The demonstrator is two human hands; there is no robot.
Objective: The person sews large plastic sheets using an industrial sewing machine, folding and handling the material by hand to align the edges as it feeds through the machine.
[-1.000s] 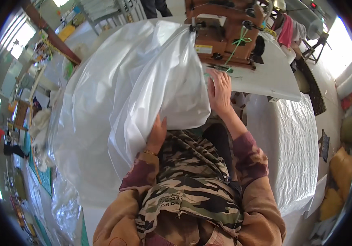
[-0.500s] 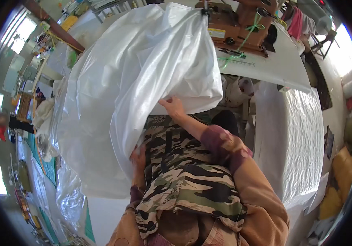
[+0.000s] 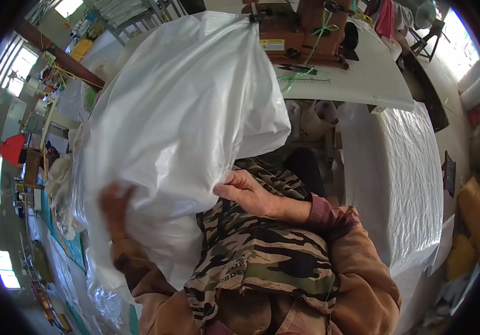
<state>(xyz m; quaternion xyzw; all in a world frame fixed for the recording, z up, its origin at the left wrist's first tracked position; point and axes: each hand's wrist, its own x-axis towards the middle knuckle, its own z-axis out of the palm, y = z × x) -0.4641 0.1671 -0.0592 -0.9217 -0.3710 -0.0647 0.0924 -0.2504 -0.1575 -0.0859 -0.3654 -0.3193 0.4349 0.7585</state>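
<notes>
A large sheet of white translucent plastic (image 3: 178,111) spreads in front of me, its upper corner under the head of a brown sewing machine (image 3: 318,33). My right hand (image 3: 246,191) pinches the sheet's near right edge between thumb and fingers, just above my camouflage apron (image 3: 268,245). Over the left part of the sheet is my left hand (image 3: 116,204), smeared by motion. Whether its fingers hold any plastic does not show. The sheet hangs in folds between the hands and drapes over the table's near side.
Stacked white plastic sheets (image 3: 402,184) lie to my right. A ruler scale (image 3: 307,81) and small dark tools (image 3: 298,68) with green string (image 3: 325,28) are on the machine table (image 3: 357,84). White bags (image 3: 315,120) sit beneath it. Yellow sacks (image 3: 471,223) stand far right.
My left hand has moved left and up from beside my lap onto the sheet. My right hand has come nearer me, drawing the sheet's edge along. The view has shifted slightly.
</notes>
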